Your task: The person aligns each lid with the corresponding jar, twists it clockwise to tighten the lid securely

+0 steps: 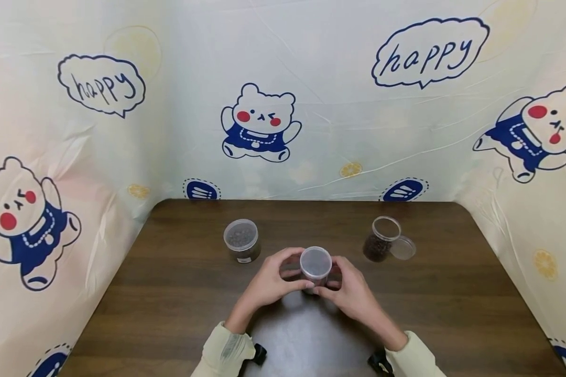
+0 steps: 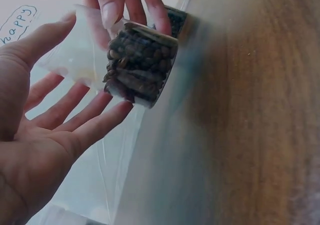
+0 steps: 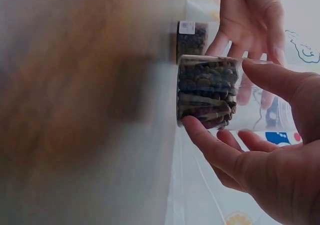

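Between both hands is a clear plastic jar [image 1: 315, 264] with a translucent lid, held upright. Dark brown beans, like coffee beans, fill its lower part, as the jar [image 2: 140, 60] shows in the left wrist view. My left hand [image 1: 277, 277] holds the jar's left side, thumb toward me and fingers behind. On the other side my right hand [image 1: 352, 290] grips it likewise, with its thumb and a fingertip against the wall of the jar [image 3: 207, 92] in the right wrist view. Whether the base touches the table is hard to tell.
Back left on the brown table [image 1: 170, 293] stands a lidded jar [image 1: 241, 242] with dark contents and a white label. An uncapped jar [image 1: 378, 247] of dark pieces is back right, a clear lid [image 1: 403, 248] beside it. A printed curtain [image 1: 330, 63] surrounds the table's back and sides.
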`<state>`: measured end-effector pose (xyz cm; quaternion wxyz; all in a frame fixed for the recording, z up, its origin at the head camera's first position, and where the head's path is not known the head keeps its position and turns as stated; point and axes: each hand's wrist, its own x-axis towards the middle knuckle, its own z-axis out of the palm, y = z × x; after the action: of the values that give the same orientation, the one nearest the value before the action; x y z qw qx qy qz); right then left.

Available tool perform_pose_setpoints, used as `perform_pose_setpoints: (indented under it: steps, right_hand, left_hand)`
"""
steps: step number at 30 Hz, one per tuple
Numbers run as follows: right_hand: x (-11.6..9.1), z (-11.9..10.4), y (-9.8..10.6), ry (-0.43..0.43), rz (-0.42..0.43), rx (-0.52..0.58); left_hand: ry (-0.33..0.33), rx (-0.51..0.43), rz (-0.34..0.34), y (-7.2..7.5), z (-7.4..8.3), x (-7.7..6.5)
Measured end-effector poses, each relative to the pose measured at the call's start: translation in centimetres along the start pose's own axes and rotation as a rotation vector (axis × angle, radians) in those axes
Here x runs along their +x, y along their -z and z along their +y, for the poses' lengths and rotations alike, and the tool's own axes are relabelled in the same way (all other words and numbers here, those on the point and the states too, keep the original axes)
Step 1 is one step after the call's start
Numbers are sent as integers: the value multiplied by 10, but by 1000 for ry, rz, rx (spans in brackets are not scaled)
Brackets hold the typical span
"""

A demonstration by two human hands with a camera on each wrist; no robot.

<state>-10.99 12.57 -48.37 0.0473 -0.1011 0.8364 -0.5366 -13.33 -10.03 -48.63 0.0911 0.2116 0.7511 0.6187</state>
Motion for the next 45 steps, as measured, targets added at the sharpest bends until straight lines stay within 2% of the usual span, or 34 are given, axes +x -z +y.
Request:
perform_pose_setpoints:
  steps: [11,17,24,31,45]
  right_hand:
    - [28,6,-1,2,16,7]
    - [48,8,1,14,12,18]
    - [66,16,4,1,14,-22]
    - [73,17,6,-5,9,-19]
    - [74,20,7,-7,-1,-64]
  left_hand:
    - [4,17,77,6,-10,16]
    - [15,-14,107,10,-15,31]
    - [44,-33,132,14,-22,46]
    - [49,-16,127,15,-27,53]
    - [69,-55,115,15,-31,53]
